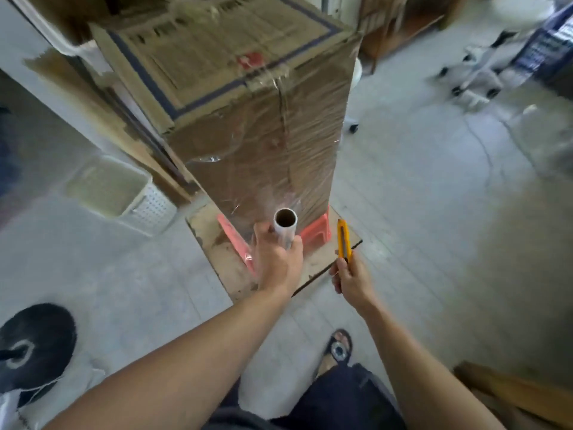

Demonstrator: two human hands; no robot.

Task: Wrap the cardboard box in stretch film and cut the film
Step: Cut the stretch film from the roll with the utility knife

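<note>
Cardboard box (248,97), tall, on a pink stool (316,232) just beyond your grips: near face already sheathed in stretch film (297,156); the cut looks outstanding. Floor (434,212): grey, cluttered at the edges. Left hand (279,262): grip closed round the film roll (285,228). Right hand (350,277): grip holds a yellow knife (344,240), beside the roll.
</note>
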